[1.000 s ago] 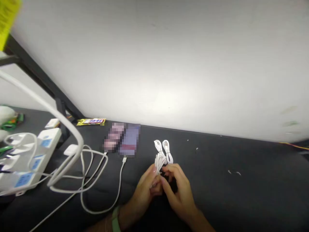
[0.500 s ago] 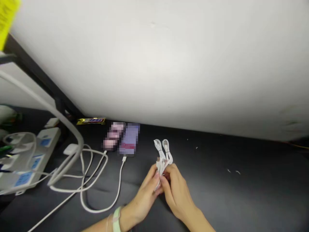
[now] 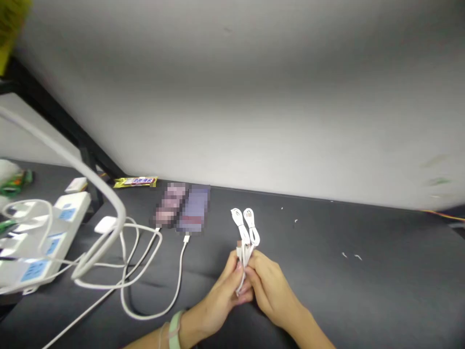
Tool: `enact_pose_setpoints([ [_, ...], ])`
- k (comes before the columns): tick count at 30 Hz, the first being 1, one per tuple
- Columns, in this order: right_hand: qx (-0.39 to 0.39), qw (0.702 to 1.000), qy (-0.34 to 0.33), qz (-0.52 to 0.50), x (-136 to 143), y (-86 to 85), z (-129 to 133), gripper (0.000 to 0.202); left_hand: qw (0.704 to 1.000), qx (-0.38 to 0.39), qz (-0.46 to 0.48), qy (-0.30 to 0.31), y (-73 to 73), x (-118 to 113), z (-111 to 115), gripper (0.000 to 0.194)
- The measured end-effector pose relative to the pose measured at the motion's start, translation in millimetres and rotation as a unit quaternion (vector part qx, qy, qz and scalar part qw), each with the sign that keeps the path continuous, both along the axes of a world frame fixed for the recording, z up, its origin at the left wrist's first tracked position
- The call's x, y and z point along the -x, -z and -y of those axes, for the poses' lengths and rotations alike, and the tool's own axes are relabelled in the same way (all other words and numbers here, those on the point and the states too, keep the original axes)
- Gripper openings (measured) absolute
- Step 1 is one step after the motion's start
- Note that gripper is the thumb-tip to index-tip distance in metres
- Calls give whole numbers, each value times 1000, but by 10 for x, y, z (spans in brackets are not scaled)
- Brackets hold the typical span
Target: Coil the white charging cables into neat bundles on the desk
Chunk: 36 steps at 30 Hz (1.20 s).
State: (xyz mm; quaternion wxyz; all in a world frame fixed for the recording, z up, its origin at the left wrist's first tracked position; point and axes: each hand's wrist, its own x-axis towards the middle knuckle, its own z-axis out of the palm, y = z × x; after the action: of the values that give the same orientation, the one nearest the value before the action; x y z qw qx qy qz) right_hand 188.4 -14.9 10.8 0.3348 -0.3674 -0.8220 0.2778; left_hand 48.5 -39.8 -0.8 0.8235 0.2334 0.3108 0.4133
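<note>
Near the front of the black tabletop, my left hand [image 3: 225, 291] is closed around a white USB cable [image 3: 242, 261], whose plug sticks up between the fingers. My right hand [image 3: 271, 286] meets it from the other side, thumb and fingers pinched on the same cable. Part of the cable hangs in a loop below my left thumb. Just beyond the fingertips are two coiled white cable bundles [image 3: 240, 227], each bound with a thin dark tie. Whether these bundles join the held cable is hidden by the hands.
Two blurred phones, one pinkish [image 3: 170, 203] and one purple [image 3: 195, 208], are plugged into white cords on the left. Beyond them lies a yellow snack wrapper [image 3: 135, 182]. A power strip [image 3: 78, 203] and a thick looped white cord [image 3: 109, 194] take up the left side.
Both hands have shifted slightly towards me, and the cable loop under my left thumb shows more. The grip stays the same. The wall looks darker.
</note>
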Motion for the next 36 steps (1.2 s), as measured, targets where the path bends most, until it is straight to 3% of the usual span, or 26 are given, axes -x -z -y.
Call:
enact_pose_setpoints([
  [4, -74, 997, 5, -4, 25, 33, 6, 19, 999, -34, -14, 4, -18, 8, 4, 48],
  [9, -126, 992, 9, 16, 39, 24, 10, 18, 976, -148, -159, -7, -104, 159, -120, 29],
  [14, -163, 985, 11, 59, 74, 45, 38, 20, 998, -47, -27, 45, -122, 242, -259, 25],
  [18, -136, 988, 24, 72, 99, 75, 44, 18, 999, 21, 31, 18, -134, 206, -267, 23],
  [24, -91, 992, 32, 87, 98, 71, 59, 20, 1000, 11, 0, -21, -174, 226, -269, 23],
  [31, -138, 987, 13, 86, 113, 93, 63, 19, 997, -40, -69, 11, -138, 268, -266, 27],
  [36, -138, 989, 0, 61, 153, 82, 100, 17, 997, -13, -72, 38, -91, 249, -230, 27],
])
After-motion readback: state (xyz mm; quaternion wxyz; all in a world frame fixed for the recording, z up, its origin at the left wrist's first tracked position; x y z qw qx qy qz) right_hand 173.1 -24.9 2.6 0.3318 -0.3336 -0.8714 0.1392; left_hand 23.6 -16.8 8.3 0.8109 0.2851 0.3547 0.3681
